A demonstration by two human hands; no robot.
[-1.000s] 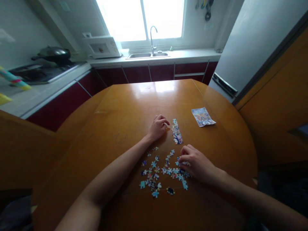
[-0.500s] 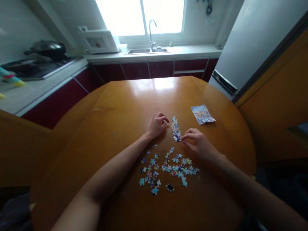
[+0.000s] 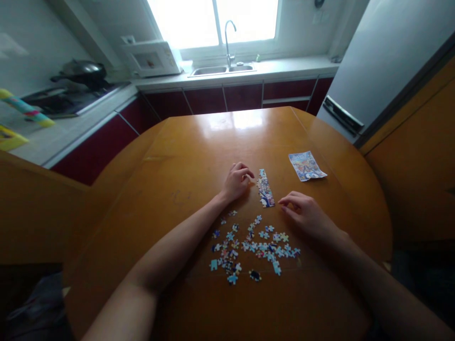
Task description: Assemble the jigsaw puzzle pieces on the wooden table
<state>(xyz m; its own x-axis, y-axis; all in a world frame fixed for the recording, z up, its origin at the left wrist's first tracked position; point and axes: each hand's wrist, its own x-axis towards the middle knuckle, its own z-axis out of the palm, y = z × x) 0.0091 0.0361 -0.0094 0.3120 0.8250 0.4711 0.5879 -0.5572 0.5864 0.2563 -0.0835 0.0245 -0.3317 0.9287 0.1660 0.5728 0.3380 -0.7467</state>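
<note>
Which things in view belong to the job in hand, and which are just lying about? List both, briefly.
In the job:
joined puzzle strip, between the left hand and right hand
loose puzzle pieces, nearer the person
printed sheet, probably

Just about:
microwave
lidded pan
faucet
refrigerator

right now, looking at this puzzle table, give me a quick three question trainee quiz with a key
1. True or false: the picture sheet lies to the right of the joined puzzle strip.
2. Which lies nearest the person? A) joined puzzle strip B) picture sheet C) scattered pieces
3. Fill in: the ____ hand is closer to the strip's near end.
Key: 1 true; 2 C; 3 right hand.
</note>
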